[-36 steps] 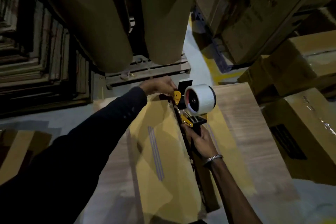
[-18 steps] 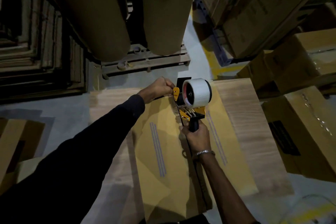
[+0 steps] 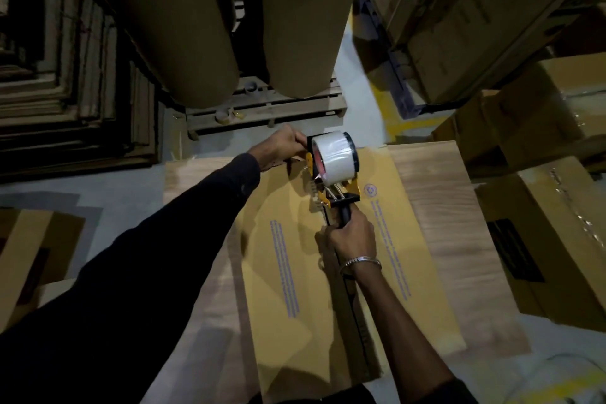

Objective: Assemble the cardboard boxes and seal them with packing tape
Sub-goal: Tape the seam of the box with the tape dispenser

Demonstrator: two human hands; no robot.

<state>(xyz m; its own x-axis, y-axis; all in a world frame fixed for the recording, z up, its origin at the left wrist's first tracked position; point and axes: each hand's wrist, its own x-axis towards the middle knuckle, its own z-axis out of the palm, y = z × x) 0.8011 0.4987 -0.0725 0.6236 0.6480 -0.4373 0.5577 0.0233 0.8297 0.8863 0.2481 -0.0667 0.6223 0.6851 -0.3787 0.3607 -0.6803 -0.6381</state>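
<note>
A brown cardboard box (image 3: 288,256) lies in front of me on a pale wood-grain surface (image 3: 436,207), its two top flaps meeting along a dark middle seam. My right hand (image 3: 352,236) grips the black handle of a yellow tape dispenser (image 3: 331,170) that carries a clear tape roll and sits on the seam near the box's far end. My left hand (image 3: 283,144) presses down on the far edge of the box, right beside the roll, with its fingers curled over the edge.
Two big brown paper rolls (image 3: 196,26) stand on a wooden pallet (image 3: 262,108) straight ahead. Flat cardboard stacks (image 3: 65,92) fill the left. Sealed boxes (image 3: 541,239) crowd the right, and flattened cardboard (image 3: 29,246) lies on the floor at the left.
The dispenser has slid toward me along the seam from the far edge, tilting back. The left hand stays at the far edge. My view has shifted so that the whole box shows.
</note>
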